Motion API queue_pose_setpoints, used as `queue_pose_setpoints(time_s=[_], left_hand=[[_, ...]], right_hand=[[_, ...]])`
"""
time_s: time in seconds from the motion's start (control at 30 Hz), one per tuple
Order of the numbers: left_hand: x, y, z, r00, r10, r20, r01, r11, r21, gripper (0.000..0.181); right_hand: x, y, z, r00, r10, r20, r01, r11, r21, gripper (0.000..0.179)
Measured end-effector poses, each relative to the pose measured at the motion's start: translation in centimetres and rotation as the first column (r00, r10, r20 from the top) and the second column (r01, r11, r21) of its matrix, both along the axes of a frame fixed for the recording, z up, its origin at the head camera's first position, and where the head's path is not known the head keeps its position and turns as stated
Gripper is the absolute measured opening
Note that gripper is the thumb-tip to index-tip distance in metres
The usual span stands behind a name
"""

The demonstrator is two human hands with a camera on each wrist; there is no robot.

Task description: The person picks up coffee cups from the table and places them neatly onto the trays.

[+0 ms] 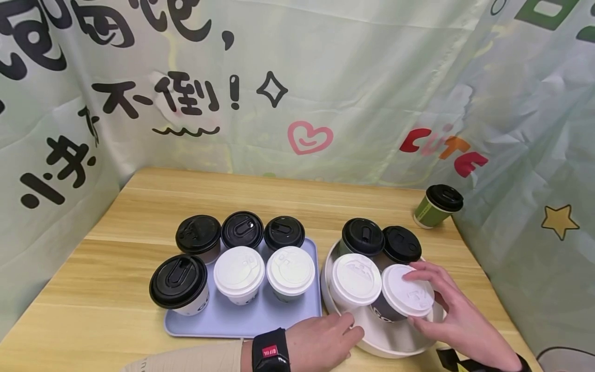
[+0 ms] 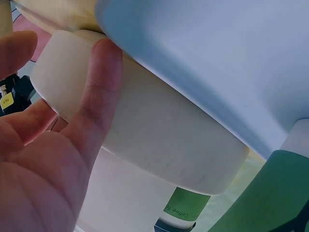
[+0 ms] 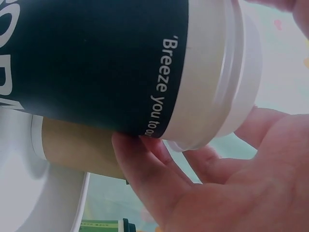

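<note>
My right hand [image 1: 457, 310] grips a dark-sleeved paper coffee cup [image 1: 387, 308] by its white lid [image 1: 408, 293], thumb in front and fingers on the far side. In the right wrist view the dark sleeve [image 3: 96, 63] shows printed words, with a fingertip against it. This cup is at the right side of a round white tray [image 1: 388, 347]. Against the tray's front left wall rests my left hand [image 1: 321, 338]; in the left wrist view a fairly straight finger [image 2: 99, 87] touches that wall. Beside the gripped cup stands another white-lidded cup [image 1: 356, 280].
Two black-lidded cups [image 1: 362, 236] [image 1: 402, 244] stand at the back of the round tray. Left of it, a blue rectangular tray [image 1: 297, 320] bears several black-lidded and white-lidded cups. A green cup [image 1: 432, 211] stands at the table's back right, near the curtain.
</note>
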State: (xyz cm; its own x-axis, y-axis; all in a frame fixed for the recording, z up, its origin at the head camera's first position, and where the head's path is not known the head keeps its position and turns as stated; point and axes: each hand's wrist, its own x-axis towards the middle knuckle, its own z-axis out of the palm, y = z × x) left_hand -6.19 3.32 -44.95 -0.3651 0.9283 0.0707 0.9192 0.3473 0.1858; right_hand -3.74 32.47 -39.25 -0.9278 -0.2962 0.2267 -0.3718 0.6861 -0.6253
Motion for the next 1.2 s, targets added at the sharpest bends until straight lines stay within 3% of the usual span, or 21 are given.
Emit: queue_pose_setpoints(time_s=[0.47,0.7,0.83,0.93,1.03,1.1,1.2], left_hand=[[0.0,-0.1,0.0,1.0,-0.001,-0.017,0.001,1.0,0.007,0.033],[0.0,-0.1,0.0,1.0,-0.003,-0.007,0.004,1.0,0.006,0.032],[0.0,0.0,0.0,1.0,0.001,0.009,-0.001,1.0,-0.003,0.033],[-0.1,0.1,-0.1,1.0,0.004,0.012,-0.004,1.0,-0.005,0.033],[-0.1,0.1,-0.1,1.0,0.002,0.011,-0.002,1.0,-0.004,0.032],[-0.1,0.1,-0.1,1.0,-0.001,0.007,0.001,1.0,-0.001,0.032],[0.0,0.0,0.0,1.0,-0.006,0.0,0.006,1.0,0.005,0.032]], right_hand=[[-0.1,0.0,-0.1,1.0,0.027,-0.015,-0.027,0.999,-0.024,0.072],[0.2,0.3,0.2,0.999,0.031,0.032,-0.028,0.997,-0.071,0.081],[0.1,1.0,0.5,0.999,0.045,0.009,-0.044,0.991,-0.127,0.081],[-0.4,2.0,1.0,0.999,0.027,-0.042,-0.033,0.988,-0.148,0.07],[-1.2,3.3,1.6,0.998,-0.045,-0.053,0.036,0.986,-0.161,0.056],[-2.0,4.4,2.1,0.991,-0.13,-0.019,0.125,0.979,-0.163,0.047],[-3.6,6.1,2.7,0.961,-0.273,0.033,0.275,0.952,-0.13,0.036]])
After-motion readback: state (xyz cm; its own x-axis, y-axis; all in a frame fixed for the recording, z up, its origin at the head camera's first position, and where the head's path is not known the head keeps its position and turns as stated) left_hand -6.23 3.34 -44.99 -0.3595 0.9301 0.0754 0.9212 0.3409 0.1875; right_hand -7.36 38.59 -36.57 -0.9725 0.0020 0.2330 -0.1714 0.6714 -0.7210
